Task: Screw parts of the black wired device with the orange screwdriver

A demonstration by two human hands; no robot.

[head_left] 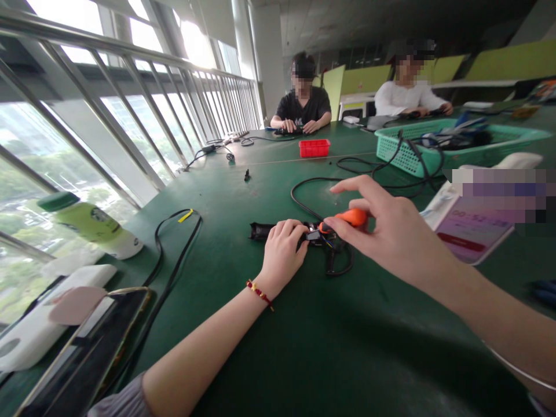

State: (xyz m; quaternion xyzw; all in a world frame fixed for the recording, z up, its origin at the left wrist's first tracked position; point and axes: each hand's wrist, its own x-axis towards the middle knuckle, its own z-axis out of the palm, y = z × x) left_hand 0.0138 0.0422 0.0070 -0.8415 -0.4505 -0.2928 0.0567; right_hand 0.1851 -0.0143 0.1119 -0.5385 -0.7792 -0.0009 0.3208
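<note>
A dark phone [89, 356] is lying near left. Farther on, upon the green table [243, 359], the left hand [282, 246] is gripping a black casing [259, 231], while the right hand [388, 226] is pinching an orange-handled tool [354, 217] at its right part. The casing is probably feeling light and stiff, its thin wires fragile; its solid body is offering the safer hold.

The left hand [282, 246] hides part of the black device [262, 231]. The small parts beside its fingertips seem too blurred to tell apart. The dark phone [89, 347] and the white case [52, 318] are cut off by the frame's edge.
</note>
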